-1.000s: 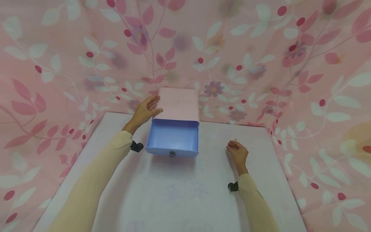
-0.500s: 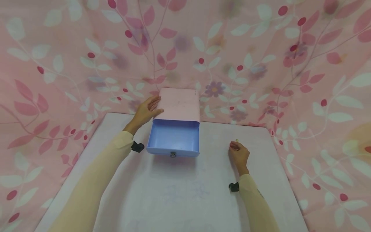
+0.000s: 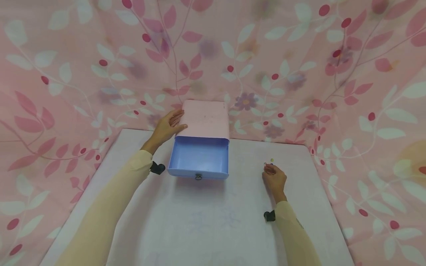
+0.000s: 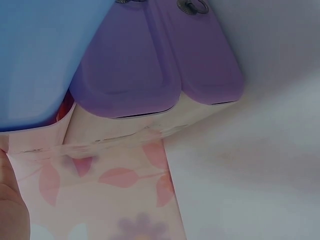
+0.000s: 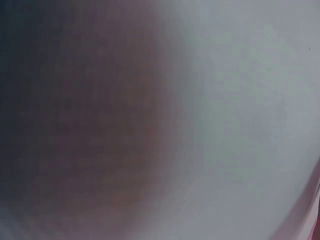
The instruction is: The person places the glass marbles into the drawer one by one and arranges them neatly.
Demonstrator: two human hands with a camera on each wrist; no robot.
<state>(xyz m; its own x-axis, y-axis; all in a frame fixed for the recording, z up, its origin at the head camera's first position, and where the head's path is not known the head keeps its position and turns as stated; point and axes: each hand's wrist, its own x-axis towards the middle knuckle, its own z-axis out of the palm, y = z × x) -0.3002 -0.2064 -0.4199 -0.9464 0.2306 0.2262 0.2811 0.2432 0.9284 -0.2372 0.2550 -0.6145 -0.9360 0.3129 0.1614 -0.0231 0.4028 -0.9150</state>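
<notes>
A small chest with a pink casing point(image 3: 204, 118) stands at the table's far edge. Its top blue drawer point(image 3: 199, 155) is pulled out, with bare floor showing and a ring pull on its front. Purple drawers point(image 4: 130, 65) below are closed in the left wrist view. My left hand point(image 3: 166, 127) rests against the casing's left side, thumb over the top edge. To the right, my right hand point(image 3: 275, 179) is low at the table, fingers bent, beside a few tiny marble-like balls point(image 3: 272, 160). Whether a ball is between the fingertips is hidden. The right wrist view is mostly blurred.
The chest and balls share a white-covered table point(image 3: 213, 229). Pink floral cloth point(image 3: 206, 48) hangs close behind and at both sides. Both wrists carry small black devices, one point(image 3: 157, 168) on the left and one point(image 3: 269, 215) on the right.
My right hand has shifted slightly right and toward me, and more of the tiny balls show beyond its fingertips. The left hand and chest have stayed put.
</notes>
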